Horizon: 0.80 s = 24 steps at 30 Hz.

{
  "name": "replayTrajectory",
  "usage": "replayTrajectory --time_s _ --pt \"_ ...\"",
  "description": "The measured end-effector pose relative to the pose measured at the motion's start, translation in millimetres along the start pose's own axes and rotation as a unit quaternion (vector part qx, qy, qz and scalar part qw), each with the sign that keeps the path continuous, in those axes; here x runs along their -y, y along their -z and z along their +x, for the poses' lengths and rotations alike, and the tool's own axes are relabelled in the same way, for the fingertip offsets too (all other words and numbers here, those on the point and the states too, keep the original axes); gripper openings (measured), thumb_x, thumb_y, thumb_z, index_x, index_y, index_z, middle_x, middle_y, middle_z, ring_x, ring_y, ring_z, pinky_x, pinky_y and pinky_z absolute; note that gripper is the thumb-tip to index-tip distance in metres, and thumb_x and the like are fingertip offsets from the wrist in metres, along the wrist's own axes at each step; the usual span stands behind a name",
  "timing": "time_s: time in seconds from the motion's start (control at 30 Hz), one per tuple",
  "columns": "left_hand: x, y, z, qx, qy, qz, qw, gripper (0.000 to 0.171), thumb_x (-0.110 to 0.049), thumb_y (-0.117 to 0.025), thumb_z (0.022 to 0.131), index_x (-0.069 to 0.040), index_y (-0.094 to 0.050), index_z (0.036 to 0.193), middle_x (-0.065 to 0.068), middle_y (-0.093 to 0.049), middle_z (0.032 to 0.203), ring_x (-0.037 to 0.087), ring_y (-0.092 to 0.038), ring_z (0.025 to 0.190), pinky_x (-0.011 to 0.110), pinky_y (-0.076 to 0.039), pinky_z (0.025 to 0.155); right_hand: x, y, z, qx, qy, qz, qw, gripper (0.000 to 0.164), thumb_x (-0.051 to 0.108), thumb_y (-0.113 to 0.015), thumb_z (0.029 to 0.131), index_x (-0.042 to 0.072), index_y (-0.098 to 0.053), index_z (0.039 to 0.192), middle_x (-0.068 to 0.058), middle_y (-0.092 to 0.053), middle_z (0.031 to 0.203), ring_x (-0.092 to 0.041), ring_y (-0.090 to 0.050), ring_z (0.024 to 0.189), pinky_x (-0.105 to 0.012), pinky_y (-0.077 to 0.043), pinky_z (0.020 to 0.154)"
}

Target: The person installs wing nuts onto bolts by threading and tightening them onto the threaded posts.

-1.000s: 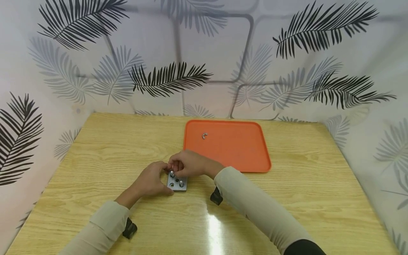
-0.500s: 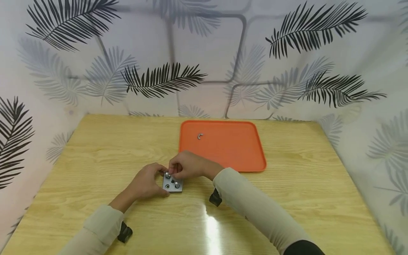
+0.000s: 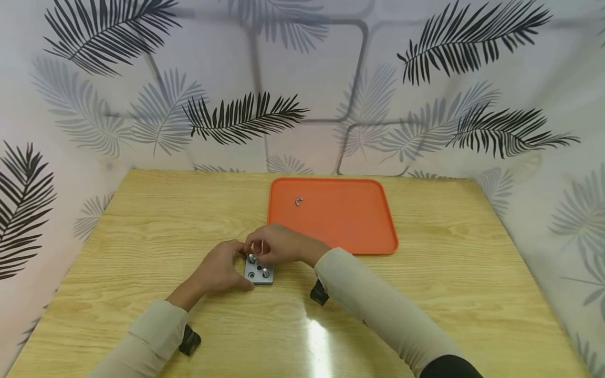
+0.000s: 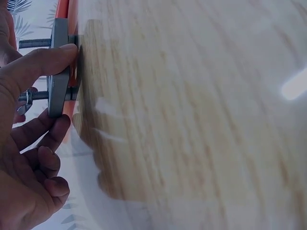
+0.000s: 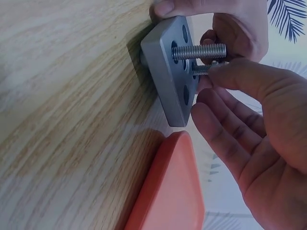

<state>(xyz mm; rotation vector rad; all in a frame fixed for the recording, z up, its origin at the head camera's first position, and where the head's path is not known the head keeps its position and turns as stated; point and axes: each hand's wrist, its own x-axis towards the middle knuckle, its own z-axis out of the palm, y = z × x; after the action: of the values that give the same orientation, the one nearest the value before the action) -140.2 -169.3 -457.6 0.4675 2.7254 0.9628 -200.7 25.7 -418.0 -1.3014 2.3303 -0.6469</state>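
Note:
A small grey metal plate [image 3: 259, 279] with several holes stands just above the table, with two threaded bolts through it. My left hand [image 3: 222, 269] grips the plate's edges between thumb and fingers. One bolt [image 5: 201, 51] sticks up bare from its hole. On the other bolt sits a wing nut [image 4: 29, 98], pinched at the bolt's end by the thumb and forefinger of my right hand [image 3: 283, 245]. In the right wrist view the thumb covers most of that nut. The bolt heads are on the plate's underside, facing the wood.
An orange tray [image 3: 340, 220] lies behind and right of the plate, with another wing nut [image 3: 299, 201] near its back left. The wooden table [image 3: 425, 294] runs up to a leaf-patterned backdrop [image 3: 302, 68].
My right fingers have shifted slightly around the bolt with the wing nut, while the left hand keeps holding the plate. The head view has swayed a little sideways.

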Motion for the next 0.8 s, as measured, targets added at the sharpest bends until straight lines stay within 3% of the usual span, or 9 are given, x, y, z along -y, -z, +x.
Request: replayTrajectory --time_s 0.23,0.4,0.53,0.67,0.8 --pt "-2.1 0.8 -0.9 0.003 0.006 0.001 1.0000 0.067 -0.024 -0.094 0.060 -0.001 -0.066 0.117 0.009 -0.068 0.112 0.030 -0.061 0.113 0.052 -0.048 0.100 -0.1 -2.3 1.6 -0.012 0.004 -0.006 1.000 0.019 0.009 -0.066 0.091 0.007 -0.069 0.110 -0.006 -0.069 0.095 -0.012 -0.062 0.082 -0.017 -0.047 0.073" --pt "-2.6 0.4 -0.5 0.002 0.006 -0.002 1.0000 0.068 -0.023 -0.094 0.061 -0.001 -0.066 0.118 0.009 -0.068 0.112 0.028 -0.061 0.110 0.051 -0.049 0.099 1.2 -4.4 1.5 -0.022 -0.025 -0.005 0.999 0.007 0.012 -0.068 0.092 0.007 -0.069 0.096 -0.004 -0.071 0.088 -0.007 -0.059 0.076 -0.016 -0.046 0.069" --pt "-2.4 0.0 -0.3 0.000 0.006 -0.003 1.0000 0.069 -0.023 -0.094 0.061 -0.001 -0.066 0.119 0.010 -0.068 0.113 0.028 -0.061 0.111 0.051 -0.048 0.100 2.1 -4.1 -0.2 -0.021 -0.038 0.001 0.999 0.007 0.013 -0.070 0.092 0.007 -0.070 0.090 -0.005 -0.074 0.086 -0.004 -0.060 0.074 -0.014 -0.048 0.067" --pt "-1.8 0.1 0.0 0.001 0.005 0.000 1.0000 0.067 -0.023 -0.094 0.061 -0.001 -0.066 0.118 0.009 -0.068 0.111 0.027 -0.061 0.110 0.051 -0.048 0.100 2.3 0.2 -2.2 -0.004 -0.031 0.006 0.999 0.007 0.014 -0.071 0.091 0.008 -0.070 0.090 -0.003 -0.074 0.086 -0.003 -0.060 0.074 -0.014 -0.048 0.068" --pt "-0.9 0.5 0.9 0.000 0.004 0.005 1.0000 0.068 -0.024 -0.094 0.060 0.000 -0.066 0.118 0.008 -0.068 0.109 0.028 -0.061 0.110 0.051 -0.049 0.100 2.5 6.0 -3.2 -0.001 -0.023 0.010 1.000 0.011 0.008 -0.066 0.091 0.009 -0.070 0.102 -0.002 -0.071 0.089 -0.006 -0.061 0.078 -0.017 -0.050 0.072"
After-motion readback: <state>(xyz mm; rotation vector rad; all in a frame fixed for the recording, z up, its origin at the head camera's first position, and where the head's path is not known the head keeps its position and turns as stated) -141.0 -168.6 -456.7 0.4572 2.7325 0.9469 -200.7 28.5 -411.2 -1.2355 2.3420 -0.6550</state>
